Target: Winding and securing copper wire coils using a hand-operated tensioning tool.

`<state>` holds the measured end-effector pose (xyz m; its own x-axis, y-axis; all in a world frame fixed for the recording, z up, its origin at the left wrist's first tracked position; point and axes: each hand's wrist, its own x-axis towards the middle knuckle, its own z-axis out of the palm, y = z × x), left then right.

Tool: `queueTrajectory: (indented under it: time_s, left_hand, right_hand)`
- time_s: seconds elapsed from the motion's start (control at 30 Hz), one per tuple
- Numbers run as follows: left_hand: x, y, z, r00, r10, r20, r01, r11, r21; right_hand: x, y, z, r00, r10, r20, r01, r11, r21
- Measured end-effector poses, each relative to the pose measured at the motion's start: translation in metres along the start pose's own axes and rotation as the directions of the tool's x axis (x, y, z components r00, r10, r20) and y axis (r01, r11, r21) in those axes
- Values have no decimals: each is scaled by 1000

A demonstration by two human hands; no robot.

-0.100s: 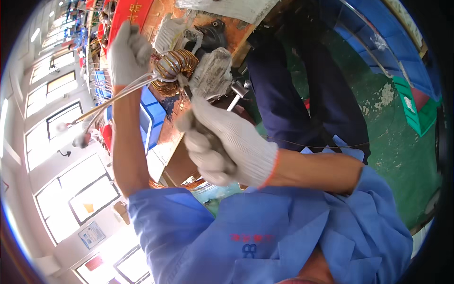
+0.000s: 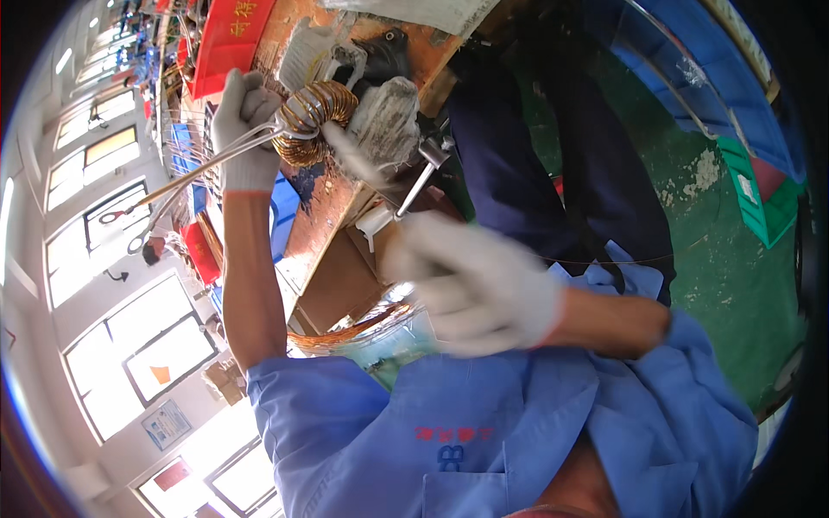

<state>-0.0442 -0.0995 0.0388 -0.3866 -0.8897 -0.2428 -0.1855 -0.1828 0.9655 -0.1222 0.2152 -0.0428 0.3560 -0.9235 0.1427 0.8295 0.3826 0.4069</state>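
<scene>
A ring-shaped coil point(image 2: 318, 116) wound with copper-coloured wire stands over the bench. My left hand point(image 2: 242, 121), in a white knit glove, is closed against the coil's left side, its fingers curled. White leads point(image 2: 207, 168) run from the coil across my left wrist toward the lower left, with loops at their far ends. My right hand point(image 2: 475, 281), gloved too, is curled in front of my chest and smeared by motion; what its fingers hold cannot be made out. A blurred grey streak point(image 2: 358, 160) stretches from the coil toward that hand. Past the right wrist trails a thin wire point(image 2: 617, 262).
Behind the coil lie a rough grey-white block point(image 2: 386, 121) and a black tool point(image 2: 386, 53). A metal T-shaped tool point(image 2: 421, 180) sits at the bench edge. Below are a cardboard box point(image 2: 337, 281) and copper wire point(image 2: 354, 332). Blue bins point(image 2: 717, 78) stand right.
My right hand has swung down and to the right, away from the coil. My left hand has come lower and closer in against the coil, which has shifted slightly.
</scene>
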Motion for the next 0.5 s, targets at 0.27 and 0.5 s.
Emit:
queueTrajectory:
  time_s: [0.27,0.5]
  left_hand:
    - [-82,15,37,661,277,698,-702,557,444]
    - [-83,-4,51,664,408,626,-740,239,629]
  right_hand:
    - [-144,13,-19,963,111,-244,-140,985,-106]
    - [-198,-32,20,491,-535,-688,-333,615,-715]
